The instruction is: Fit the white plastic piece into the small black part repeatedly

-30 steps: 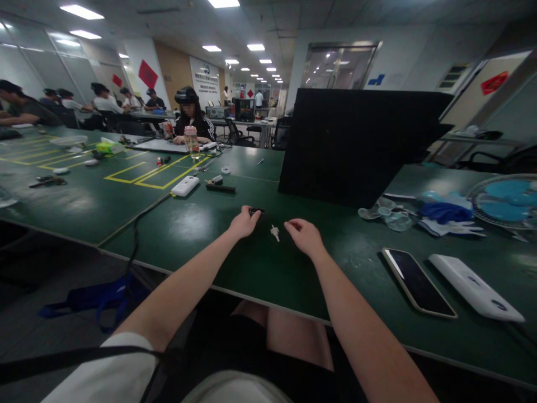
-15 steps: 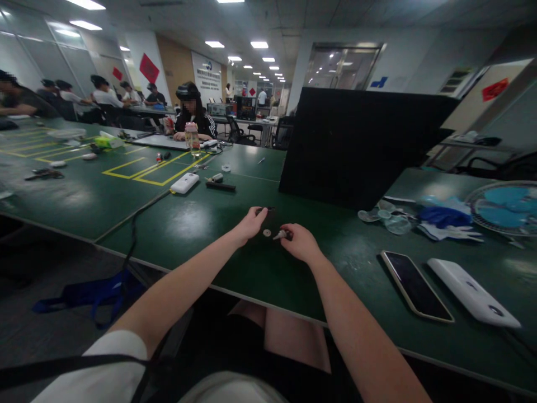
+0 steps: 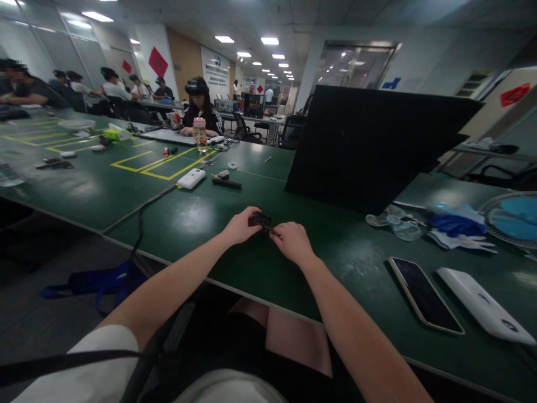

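Note:
Near the middle of the green table (image 3: 201, 212), my left hand (image 3: 242, 225) grips a small dark part (image 3: 262, 220) that sticks out to the right of its fingers. My right hand (image 3: 291, 239) is close on the right, its fingertips pinched at the lower right of the dark part. What those fingertips hold is too small and dark to make out. The two hands are nearly touching, with the dark part between them.
A large black panel (image 3: 369, 145) stands behind my right hand. To the right lie a phone (image 3: 424, 294), a white power bank (image 3: 484, 302), gloves (image 3: 457, 226) and a fan (image 3: 516, 215). Further left are a white device (image 3: 192, 178), a black bar (image 3: 227, 183) and a bottle (image 3: 200, 137). A person (image 3: 199, 109) sits opposite.
The hands have come together. My left hand's dark part is now in fuller view. The pale-tipped item at my right hand and the small round piece between the hands no longer show.

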Action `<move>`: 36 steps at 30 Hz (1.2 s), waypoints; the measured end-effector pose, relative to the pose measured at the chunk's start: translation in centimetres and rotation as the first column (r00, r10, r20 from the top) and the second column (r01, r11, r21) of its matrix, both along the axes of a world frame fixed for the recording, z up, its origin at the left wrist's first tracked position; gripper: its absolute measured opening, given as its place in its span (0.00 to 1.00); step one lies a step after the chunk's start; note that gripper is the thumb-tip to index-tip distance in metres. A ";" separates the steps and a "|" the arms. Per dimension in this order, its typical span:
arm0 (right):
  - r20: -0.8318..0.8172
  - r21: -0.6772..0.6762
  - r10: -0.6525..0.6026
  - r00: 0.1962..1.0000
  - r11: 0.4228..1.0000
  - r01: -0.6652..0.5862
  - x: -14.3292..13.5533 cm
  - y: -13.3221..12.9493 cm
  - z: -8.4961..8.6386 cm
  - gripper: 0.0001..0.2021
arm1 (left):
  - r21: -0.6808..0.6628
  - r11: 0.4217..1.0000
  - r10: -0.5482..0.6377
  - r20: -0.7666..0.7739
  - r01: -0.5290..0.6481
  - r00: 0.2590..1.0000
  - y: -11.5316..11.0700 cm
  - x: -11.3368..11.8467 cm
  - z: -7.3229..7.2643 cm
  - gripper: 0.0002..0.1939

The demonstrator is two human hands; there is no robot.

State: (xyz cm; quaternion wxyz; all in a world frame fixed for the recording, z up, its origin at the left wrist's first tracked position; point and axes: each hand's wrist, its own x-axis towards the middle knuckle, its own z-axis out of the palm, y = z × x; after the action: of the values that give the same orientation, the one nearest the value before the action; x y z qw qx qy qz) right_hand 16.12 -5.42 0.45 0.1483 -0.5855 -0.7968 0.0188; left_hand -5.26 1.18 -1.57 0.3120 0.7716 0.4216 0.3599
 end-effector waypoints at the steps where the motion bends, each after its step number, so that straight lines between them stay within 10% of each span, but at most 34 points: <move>1: 0.003 0.006 -0.001 1.000 1.000 0.001 0.1 -0.1 0.0 0.11 | 0.002 1.000 0.001 -0.015 -0.001 1.000 -0.2 0.1 0.1 0.26; 12: -0.339 0.234 -0.049 0.939 0.963 0.135 -0.1 -1.4 1.5 0.16 | -0.005 1.000 0.010 -0.133 -0.011 0.991 -1.1 1.3 0.3 0.26; 18: -0.288 0.280 0.138 0.948 0.959 -0.055 -1.0 -1.2 0.8 0.12 | 0.019 0.992 -0.118 -0.111 0.121 0.987 -1.7 1.8 0.1 0.26; 22: -0.265 0.371 0.057 0.963 0.927 0.047 -0.6 -0.9 0.8 0.10 | 0.011 0.993 -0.117 -0.099 0.119 0.988 -1.8 1.9 0.1 0.26; 36: -0.262 0.255 0.070 0.963 0.967 -0.001 1.3 -1.5 1.8 0.08 | 0.004 0.991 -0.136 -0.091 0.137 0.987 -1.7 1.6 0.3 0.27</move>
State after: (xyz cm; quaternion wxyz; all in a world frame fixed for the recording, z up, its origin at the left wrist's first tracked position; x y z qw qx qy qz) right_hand 17.46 -6.91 2.24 0.3280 -0.5394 -0.7755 -0.0009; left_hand -3.66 -0.56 -1.29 0.3125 0.8157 0.3795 0.3047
